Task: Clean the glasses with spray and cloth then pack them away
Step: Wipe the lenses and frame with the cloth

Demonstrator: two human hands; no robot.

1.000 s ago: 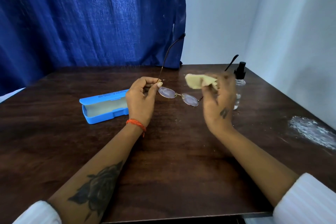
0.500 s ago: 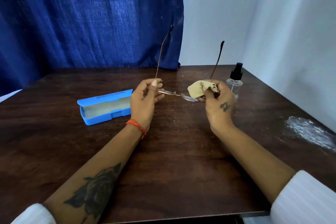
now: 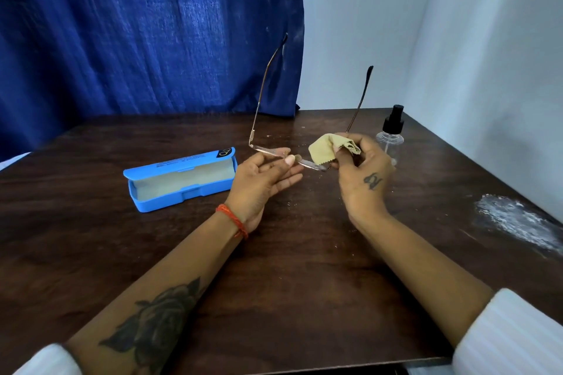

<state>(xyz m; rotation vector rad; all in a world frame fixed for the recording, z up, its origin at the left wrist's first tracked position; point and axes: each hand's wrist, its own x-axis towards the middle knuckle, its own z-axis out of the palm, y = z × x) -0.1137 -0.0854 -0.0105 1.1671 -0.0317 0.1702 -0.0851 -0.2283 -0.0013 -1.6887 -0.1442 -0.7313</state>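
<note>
Thin metal-framed glasses (image 3: 261,100) are held above the table, lenses flat and both temples pointing up. My left hand (image 3: 262,183) holds the left lens edge between thumb and fingertips, palm turned up. My right hand (image 3: 361,179) pinches a yellow cleaning cloth (image 3: 324,151) around the right lens. A clear spray bottle (image 3: 391,137) with a black pump stands just behind my right hand. A blue glasses case (image 3: 182,179) lies open on the table to the left of my left hand.
The dark wooden table (image 3: 289,268) has a white powdery smear (image 3: 515,219) near its right edge. A blue curtain (image 3: 137,33) hangs behind the table and a white wall stands at the right.
The glasses tipped from lenses facing me to lenses flat with the temples upright. My right hand brought the cloth down onto the right lens. My left hand loosened and shifted its hold along the frame.
</note>
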